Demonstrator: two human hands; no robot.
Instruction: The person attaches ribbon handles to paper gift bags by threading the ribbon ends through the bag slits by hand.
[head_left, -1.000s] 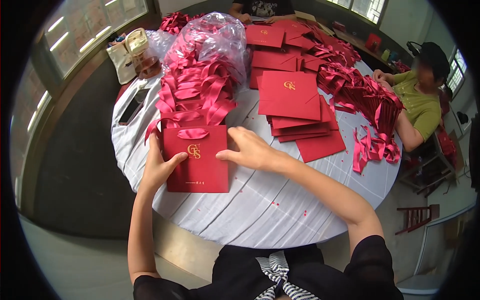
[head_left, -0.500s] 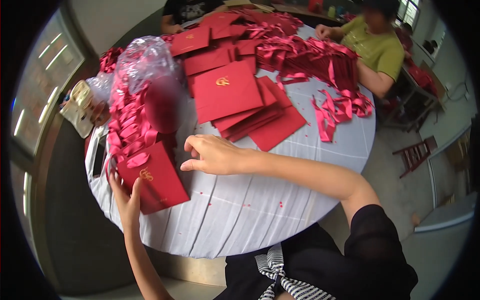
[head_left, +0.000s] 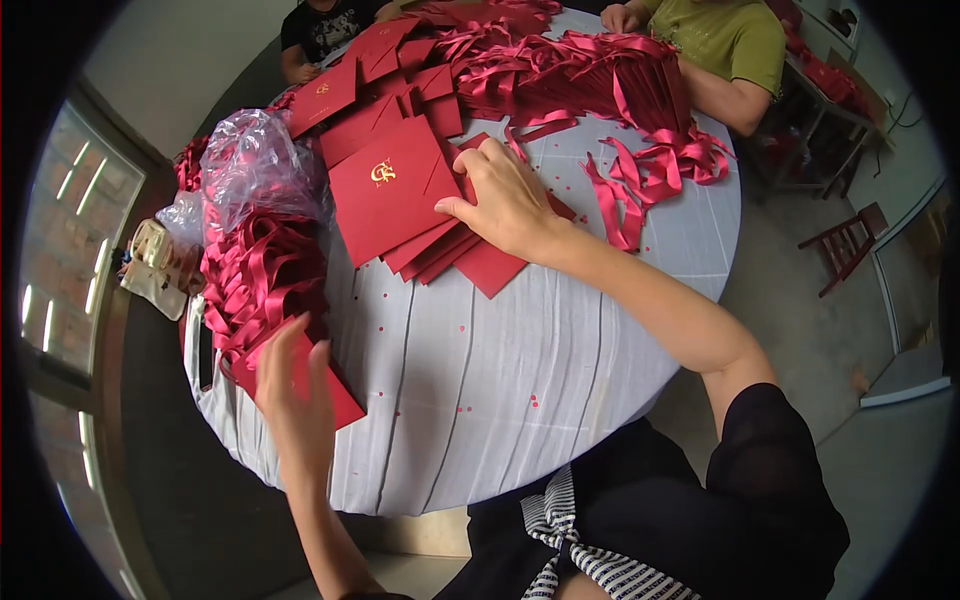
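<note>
My right hand (head_left: 505,200) is over the right edge of a stack of flat red paper bags. Its thumb lies at the top bag (head_left: 385,195), which bears a gold emblem, and its curved fingers are apart from the thumb. Whether the fingertips touch the paper is hard to see. At the table's left, my left hand (head_left: 295,400) has its fingers stretched and spread over a red paper bag (head_left: 340,395) at the near end of a row. Dark pink ribbon handles (head_left: 262,270) stick up along that row. The hand partly hides this bag.
Crumpled clear plastic (head_left: 250,165) lies over the row's far part. Beyond the stack are more red bags, a large heap with ribbons (head_left: 580,85) and loose ribbons (head_left: 640,185). Two people sit at the far side. Small red dots lie on the white tablecloth (head_left: 500,350).
My right hand has moved away and rightward to the stack. My left hand has come off the near bag's left side and moved over it. The whole view has shifted slightly.
</note>
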